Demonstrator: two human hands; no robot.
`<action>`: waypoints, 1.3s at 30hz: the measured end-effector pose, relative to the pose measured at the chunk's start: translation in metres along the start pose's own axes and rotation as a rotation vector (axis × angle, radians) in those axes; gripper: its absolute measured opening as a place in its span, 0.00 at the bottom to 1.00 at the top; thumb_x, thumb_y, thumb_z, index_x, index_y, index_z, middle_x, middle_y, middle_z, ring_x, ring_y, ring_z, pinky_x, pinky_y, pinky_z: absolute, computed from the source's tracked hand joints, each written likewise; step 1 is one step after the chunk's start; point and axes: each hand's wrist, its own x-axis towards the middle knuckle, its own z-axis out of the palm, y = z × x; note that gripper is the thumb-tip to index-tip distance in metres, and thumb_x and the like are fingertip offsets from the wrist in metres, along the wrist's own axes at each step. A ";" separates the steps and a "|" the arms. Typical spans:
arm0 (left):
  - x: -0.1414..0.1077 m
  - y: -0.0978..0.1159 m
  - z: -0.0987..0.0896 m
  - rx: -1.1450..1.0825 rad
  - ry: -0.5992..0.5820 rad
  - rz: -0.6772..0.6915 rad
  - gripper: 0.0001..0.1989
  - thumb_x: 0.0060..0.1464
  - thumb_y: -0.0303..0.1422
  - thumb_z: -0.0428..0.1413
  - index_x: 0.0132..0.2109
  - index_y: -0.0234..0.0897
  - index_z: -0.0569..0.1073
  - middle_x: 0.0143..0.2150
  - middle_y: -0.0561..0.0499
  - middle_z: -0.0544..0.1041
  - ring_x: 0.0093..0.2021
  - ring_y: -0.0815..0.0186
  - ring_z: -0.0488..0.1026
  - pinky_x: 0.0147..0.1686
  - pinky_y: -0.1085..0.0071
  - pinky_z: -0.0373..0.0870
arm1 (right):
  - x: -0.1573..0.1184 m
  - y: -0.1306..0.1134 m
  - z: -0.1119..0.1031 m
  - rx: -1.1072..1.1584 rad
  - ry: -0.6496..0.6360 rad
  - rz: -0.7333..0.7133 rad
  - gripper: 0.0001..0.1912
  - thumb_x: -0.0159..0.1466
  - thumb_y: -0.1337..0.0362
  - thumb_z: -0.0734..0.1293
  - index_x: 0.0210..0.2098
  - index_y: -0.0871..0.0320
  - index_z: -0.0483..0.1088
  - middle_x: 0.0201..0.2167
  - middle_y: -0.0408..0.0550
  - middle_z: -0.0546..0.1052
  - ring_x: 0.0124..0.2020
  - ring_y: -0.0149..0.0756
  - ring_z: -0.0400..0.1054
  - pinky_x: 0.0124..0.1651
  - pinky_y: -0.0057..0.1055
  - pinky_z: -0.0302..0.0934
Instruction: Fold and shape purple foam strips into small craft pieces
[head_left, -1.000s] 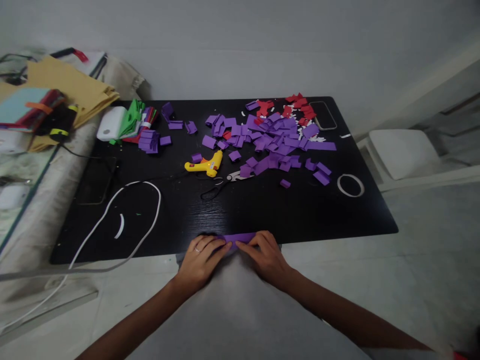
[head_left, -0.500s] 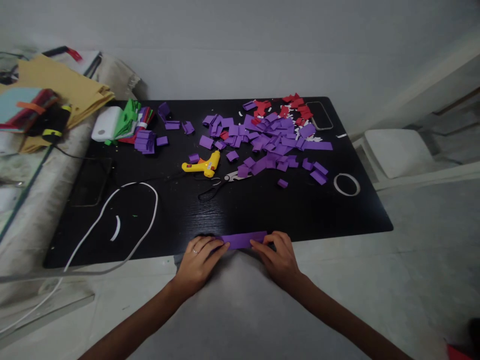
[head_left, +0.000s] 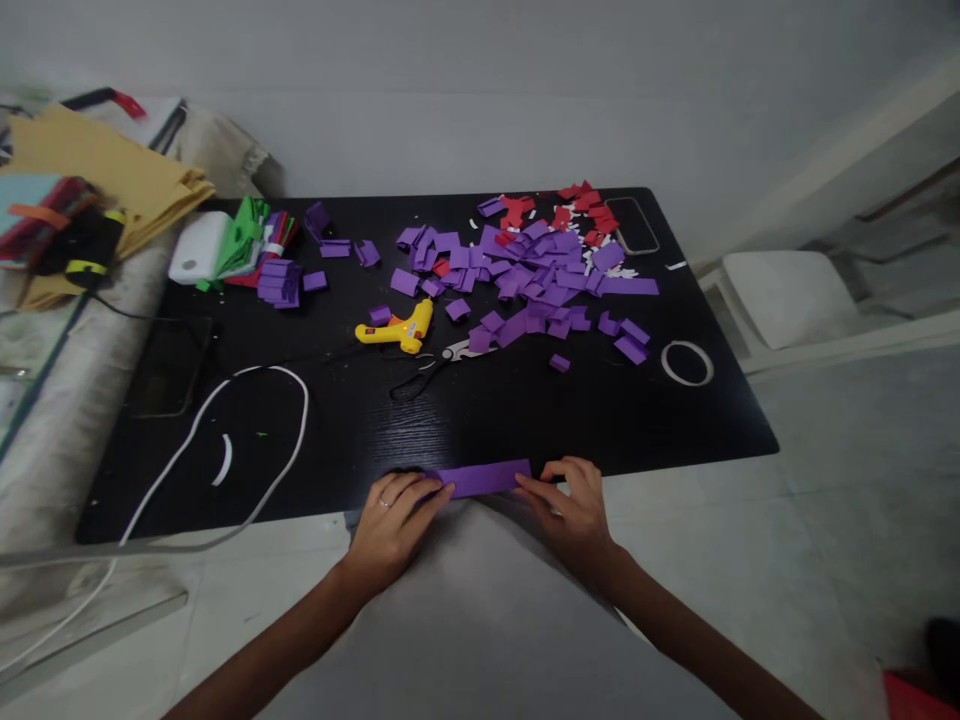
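Note:
A purple paper strip (head_left: 487, 478) lies across the near edge of the black table (head_left: 330, 450). My left hand (head_left: 397, 515) pinches its left end between thumb and fingers, hiding that end. At the strip's lower right corner, the thumb of my right hand (head_left: 570, 505) touches the paper; its index finger is raised and bent above, apart from the thumb. Beyond the hands lie scissors (head_left: 442, 362) with dark handles and a yellow glue gun (head_left: 397, 328). Many folded purple paper pieces (head_left: 540, 270) are heaped towards the back.
Red paper scraps (head_left: 592, 210) and a clear rectangular case (head_left: 634, 226) are at the back right, a tape ring (head_left: 687, 363) at the right. A white cable (head_left: 304, 410) loops over the left side. Green paper (head_left: 244, 238) and a white box (head_left: 200, 246) stand back left.
My right hand has shifted a little to the right along the strip, its index finger now off the paper. My left hand keeps its hold. The whole view has moved slightly.

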 end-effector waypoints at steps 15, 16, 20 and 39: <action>0.021 0.003 -0.010 0.071 -0.029 -0.031 0.15 0.68 0.29 0.59 0.59 0.36 0.78 0.49 0.43 0.82 0.52 0.54 0.75 0.56 0.56 0.67 | 0.025 0.001 -0.007 0.069 0.051 -0.059 0.16 0.66 0.70 0.75 0.53 0.58 0.78 0.42 0.54 0.78 0.45 0.45 0.73 0.53 0.49 0.71; 0.026 0.001 -0.012 0.077 -0.057 -0.042 0.15 0.68 0.31 0.59 0.59 0.35 0.78 0.50 0.42 0.82 0.53 0.53 0.75 0.57 0.54 0.67 | 0.031 -0.004 -0.003 0.111 0.016 -0.065 0.16 0.67 0.71 0.73 0.54 0.57 0.77 0.45 0.55 0.79 0.49 0.46 0.74 0.55 0.48 0.72; 0.042 -0.009 -0.019 0.111 -0.114 -0.037 0.16 0.70 0.34 0.57 0.60 0.34 0.78 0.52 0.40 0.82 0.54 0.51 0.74 0.56 0.54 0.67 | 0.046 -0.023 0.023 0.161 -0.203 -0.158 0.22 0.73 0.67 0.66 0.65 0.59 0.71 0.58 0.57 0.81 0.62 0.47 0.73 0.64 0.47 0.72; 0.051 0.009 0.001 0.231 -0.137 -0.190 0.21 0.70 0.32 0.54 0.65 0.29 0.75 0.60 0.37 0.81 0.60 0.48 0.75 0.61 0.53 0.67 | 0.047 -0.026 0.047 0.012 -0.419 -0.240 0.29 0.77 0.58 0.62 0.70 0.71 0.66 0.69 0.65 0.72 0.72 0.50 0.66 0.73 0.48 0.65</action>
